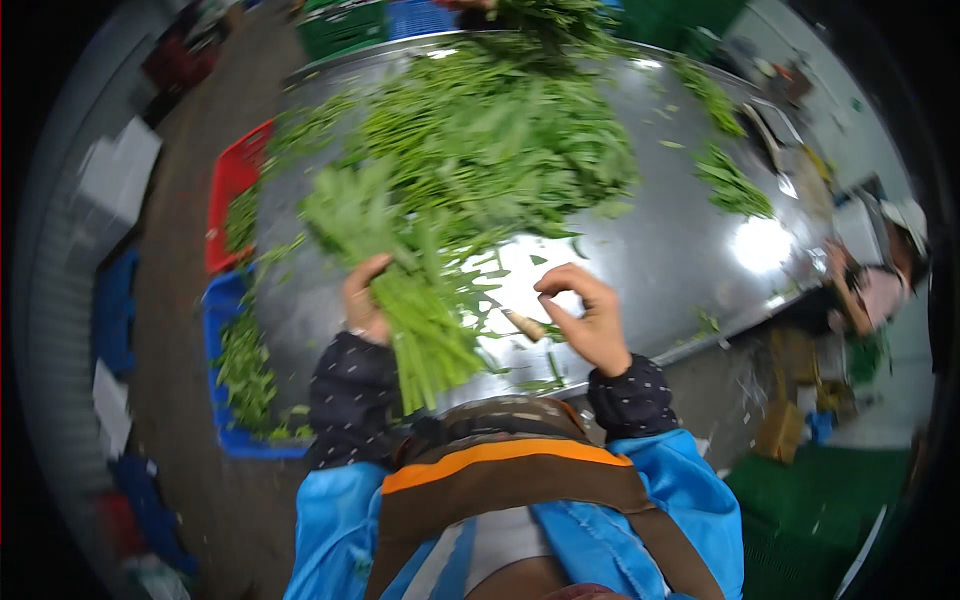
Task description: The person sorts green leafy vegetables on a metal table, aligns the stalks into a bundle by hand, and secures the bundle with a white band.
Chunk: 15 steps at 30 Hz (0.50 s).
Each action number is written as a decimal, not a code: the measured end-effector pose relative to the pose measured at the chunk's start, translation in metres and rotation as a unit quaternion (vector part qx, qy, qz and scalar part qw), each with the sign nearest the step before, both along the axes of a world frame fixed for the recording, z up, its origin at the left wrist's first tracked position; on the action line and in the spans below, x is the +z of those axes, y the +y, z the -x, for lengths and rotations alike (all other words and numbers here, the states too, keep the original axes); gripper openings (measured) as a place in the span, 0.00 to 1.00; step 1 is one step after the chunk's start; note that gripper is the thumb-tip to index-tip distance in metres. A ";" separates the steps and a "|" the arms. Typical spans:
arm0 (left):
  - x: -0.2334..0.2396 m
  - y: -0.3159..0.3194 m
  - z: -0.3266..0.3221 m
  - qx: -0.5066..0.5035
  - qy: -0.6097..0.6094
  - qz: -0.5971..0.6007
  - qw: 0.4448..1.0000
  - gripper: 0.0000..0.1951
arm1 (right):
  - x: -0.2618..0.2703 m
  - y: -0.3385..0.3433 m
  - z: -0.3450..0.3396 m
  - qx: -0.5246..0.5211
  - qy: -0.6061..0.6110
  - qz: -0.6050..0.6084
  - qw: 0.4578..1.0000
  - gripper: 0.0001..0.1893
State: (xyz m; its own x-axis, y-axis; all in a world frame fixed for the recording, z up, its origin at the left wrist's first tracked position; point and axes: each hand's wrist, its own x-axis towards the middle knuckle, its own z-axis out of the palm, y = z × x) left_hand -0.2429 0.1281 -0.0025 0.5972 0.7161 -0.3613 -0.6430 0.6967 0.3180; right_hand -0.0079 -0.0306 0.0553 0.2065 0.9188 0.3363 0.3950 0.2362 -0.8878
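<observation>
My left hand grips a bunch of long-stemmed leafy greens, its leaves pointing away from me and its cut stems towards my body. My right hand hovers over the metal table with thumb and forefinger tips close together. Blur hides whether something small is pinched there. Just left of it lies a knife's pale wooden handle, apart from the fingers, among loose leaves and stem scraps. Beyond both hands spreads a large heap of the same greens.
A red crate and a blue crate, both with greens, stand along the table's left side. Smaller bunches lie at the right. Another person is at the right end; a hand shows at the far edge.
</observation>
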 end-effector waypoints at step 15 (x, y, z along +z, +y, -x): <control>0.011 -0.025 -0.002 -0.059 -0.103 -0.066 0.991 0.32 | -0.028 0.041 0.049 0.051 0.076 0.092 0.992 0.09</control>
State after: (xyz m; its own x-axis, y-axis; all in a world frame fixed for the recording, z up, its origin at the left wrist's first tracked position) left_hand -0.2407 0.1035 0.0089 0.7308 0.6701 -0.1303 -0.6207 0.7317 0.2817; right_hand -0.0571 0.0106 0.0273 0.1452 0.9804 0.1329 0.2360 0.0961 -0.9670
